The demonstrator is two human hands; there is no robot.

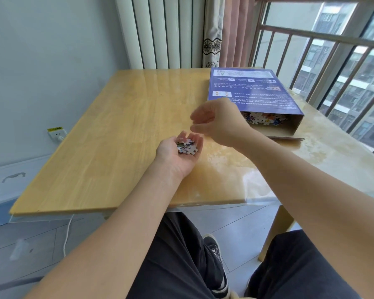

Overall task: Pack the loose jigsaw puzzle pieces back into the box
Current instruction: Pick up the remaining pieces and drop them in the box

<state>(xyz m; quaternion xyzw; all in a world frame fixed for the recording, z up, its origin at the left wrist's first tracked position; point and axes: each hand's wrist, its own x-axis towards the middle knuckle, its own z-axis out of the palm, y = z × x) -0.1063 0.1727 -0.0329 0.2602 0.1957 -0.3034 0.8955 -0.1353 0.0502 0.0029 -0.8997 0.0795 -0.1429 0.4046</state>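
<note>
Knees and dark trousers fill the bottom of the view, with a shoe (pixel 213 247) on the floor tiles between them, so the person is sitting right up against the tabletop (pixel 108 134). Past the near edge, the left hand (pixel 179 152) lies palm up just over the wood, fingers loosely cupped, carrying a small heap of pieces (pixel 186 146) in the hollow of the palm. Right beside it and a bit higher, the right hand (pixel 216 121) hangs with fingers loosely curled and the tips a little blurred; I can't see anything pinched in it, so it looks empty to me. Behind that hand is the box (pixel 253 91), blue, lying flat with its open end facing the near right, and there's already a jumble of pieces showing inside the mouth. I don't spot any loose ones left on the wood itself, so my guess is this is about the last handful, caught midway between palm and box. Next move probably wants either the right hand picking from the heap or the left palm tipping straight into the opening. The slot looks low, so it needs some aim or bits will scatter onto the flap in front. Farther back are a radiator, a curtain and a window railing.
</note>
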